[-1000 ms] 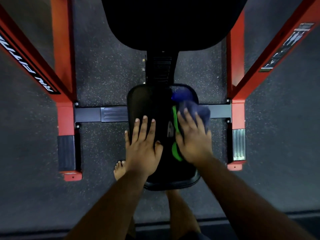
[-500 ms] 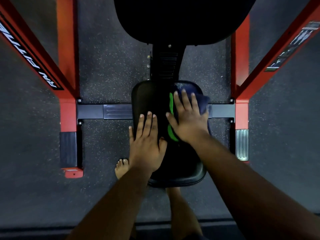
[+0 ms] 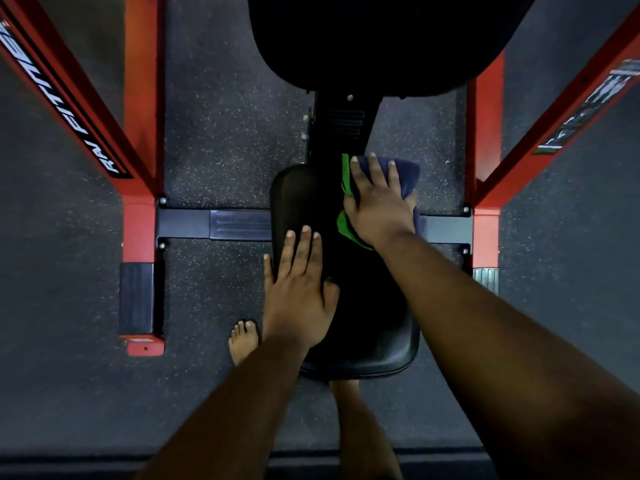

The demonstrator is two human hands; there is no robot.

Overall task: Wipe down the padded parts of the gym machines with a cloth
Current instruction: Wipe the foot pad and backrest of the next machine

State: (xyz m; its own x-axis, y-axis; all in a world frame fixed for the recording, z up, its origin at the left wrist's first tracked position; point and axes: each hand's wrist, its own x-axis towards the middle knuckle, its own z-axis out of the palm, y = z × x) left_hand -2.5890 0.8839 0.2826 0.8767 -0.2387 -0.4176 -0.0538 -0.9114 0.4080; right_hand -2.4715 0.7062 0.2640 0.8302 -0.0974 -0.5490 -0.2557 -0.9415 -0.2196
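Blue-and-green cloth [image 3: 398, 171], soft and limp, lies at the seat pad's [image 3: 298, 195] far right under the flat, spread right hand [image 3: 377, 206]; left hand [image 3: 298, 292] braces flat nearer.

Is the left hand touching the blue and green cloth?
Apart. Head view: the left hand lies flat on the black padded seat; bare pad separates it from the blue and green cloth.

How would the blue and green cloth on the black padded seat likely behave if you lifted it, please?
The blue and green cloth looks bunched and folded under the right hand, so it would probably flop. It seems thin, likely light. On the smooth black padded seat it probably slides easily.
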